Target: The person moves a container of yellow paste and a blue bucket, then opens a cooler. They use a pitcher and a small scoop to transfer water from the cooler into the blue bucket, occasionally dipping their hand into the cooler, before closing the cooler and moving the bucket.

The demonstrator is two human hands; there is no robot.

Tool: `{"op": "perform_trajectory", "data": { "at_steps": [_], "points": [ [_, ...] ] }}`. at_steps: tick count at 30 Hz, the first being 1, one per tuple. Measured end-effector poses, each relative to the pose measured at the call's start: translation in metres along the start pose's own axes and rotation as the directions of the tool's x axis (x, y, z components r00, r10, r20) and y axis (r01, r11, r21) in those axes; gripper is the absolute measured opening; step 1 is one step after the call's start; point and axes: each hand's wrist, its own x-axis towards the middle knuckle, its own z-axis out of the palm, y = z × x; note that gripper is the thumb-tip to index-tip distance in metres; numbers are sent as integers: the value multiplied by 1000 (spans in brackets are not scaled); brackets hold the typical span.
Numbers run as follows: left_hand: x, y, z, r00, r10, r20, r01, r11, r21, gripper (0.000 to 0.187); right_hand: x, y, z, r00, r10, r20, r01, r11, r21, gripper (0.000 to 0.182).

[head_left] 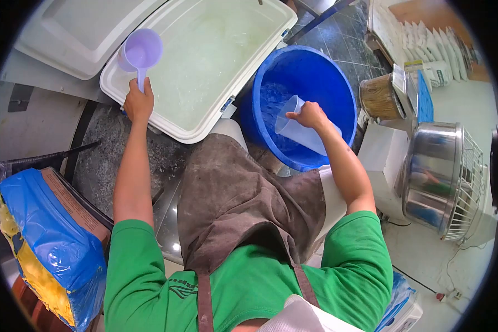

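My left hand (139,101) is closed round the handle of a purple plastic dipper (143,48), whose cup is over the left corner of a white cooler box (205,136) with cloudy water (210,66) inside. My right hand (311,115) grips a translucent plastic jug (300,134), tilted with its mouth toward the left. The jug is within the opening of a large blue tub (346,94), and some water (271,105) shows along the tub's left inside. The tub stands against the cooler's right side, between it and my right knee.
A blue and yellow plastic-wrapped package (55,232) lies at my left. On the right are a steel mixer bowl (431,174) with a wire guard, a wood-patterned container (379,99) and a row of white packets (434,47). The cooler's lid (77,33) leans at the upper left.
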Motion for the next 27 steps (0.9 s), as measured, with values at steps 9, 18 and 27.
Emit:
{"op": "perform_trajectory", "data": {
  "at_steps": [9,18,27],
  "points": [
    [-2,-1,-1,999,13,-33,-14,999,-39,42,-44,-60,46,987,-33,154,103,878,-468,31],
    [-4,-7,1,986,4,-167,-41,976,-216,41,0,-12,-31,983,-65,-169,29,979,-204,46],
    [-1,-16,8,976,-17,-218,-48,956,-290,42,-34,-158,-148,550,-679,-486,458,732,-505,33]
  ]
}}
